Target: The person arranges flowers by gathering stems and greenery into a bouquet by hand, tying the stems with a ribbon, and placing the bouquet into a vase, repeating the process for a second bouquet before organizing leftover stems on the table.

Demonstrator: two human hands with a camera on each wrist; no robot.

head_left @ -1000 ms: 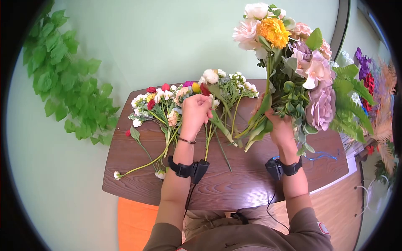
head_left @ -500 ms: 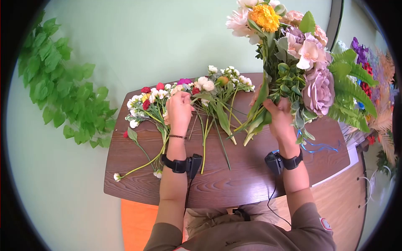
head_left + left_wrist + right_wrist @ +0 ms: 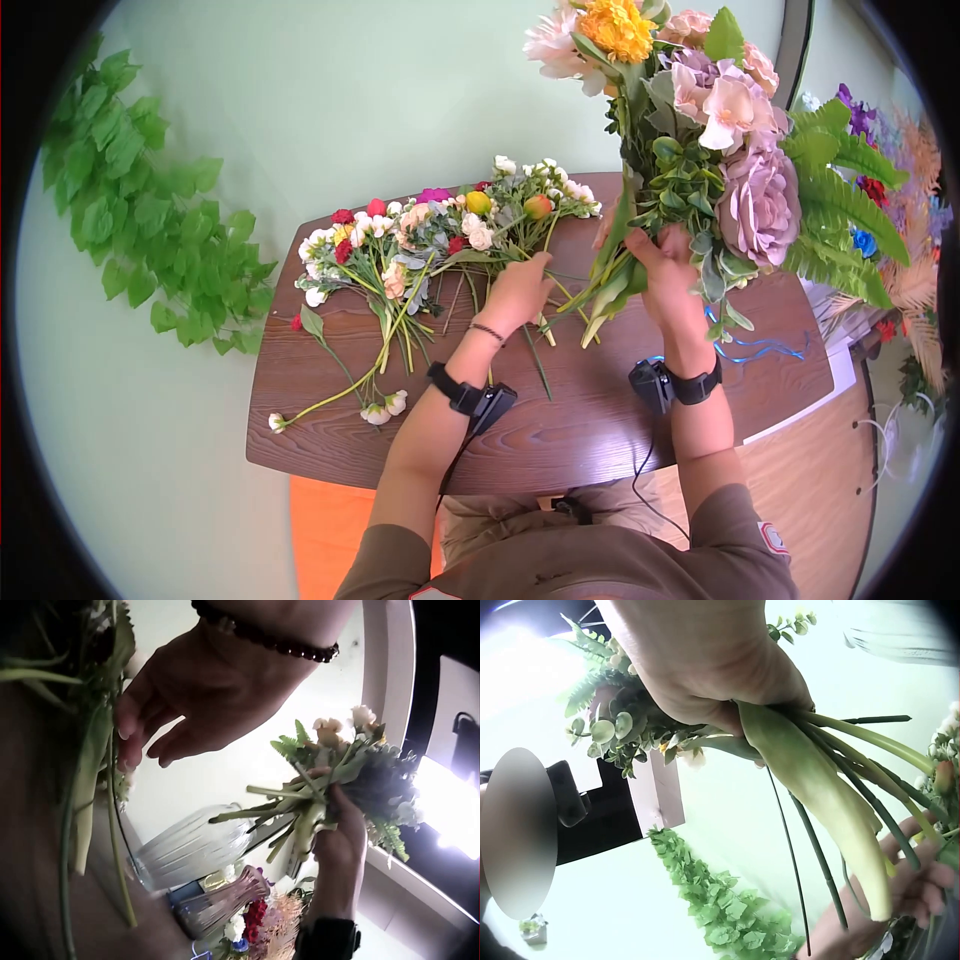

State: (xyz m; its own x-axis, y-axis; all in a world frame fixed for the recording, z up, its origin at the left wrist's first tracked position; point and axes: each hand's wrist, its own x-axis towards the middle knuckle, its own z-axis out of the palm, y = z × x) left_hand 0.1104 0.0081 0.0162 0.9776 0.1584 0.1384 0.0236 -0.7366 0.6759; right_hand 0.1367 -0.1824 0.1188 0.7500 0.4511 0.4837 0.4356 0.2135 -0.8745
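My right hand [image 3: 668, 285] grips a thick bouquet [image 3: 690, 150] of artificial flowers by its stems. Yellow, pink and mauve blooms with fern leaves stand above the fist, and the bare stem ends [image 3: 855, 780] fan out below it. My left hand [image 3: 520, 290] is over the loose stems in the middle of the table, its fingers loosely bent. In the left wrist view a gap shows between thumb and fingers, with the fingertips [image 3: 129, 754] right beside green stems [image 3: 112, 825]. Beyond this hand lie an orange tulip [image 3: 538, 207], a yellow tulip [image 3: 478, 203] and small white flowers [image 3: 545, 178].
Mixed flowers [image 3: 375, 240] are heaped on the left of the wooden table [image 3: 580, 430], with white blooms [image 3: 376, 413] nearer its front. Blue ribbon [image 3: 755, 348] lies at the right. A clear glass vase [image 3: 195, 844] and a pinkish vase [image 3: 221, 904] appear in the left wrist view.
My left hand shifted left over the flower heap, then came back right and nearer, to the middle stems. The right hand kept its grip as the bouquet drifted slightly left and up in view.
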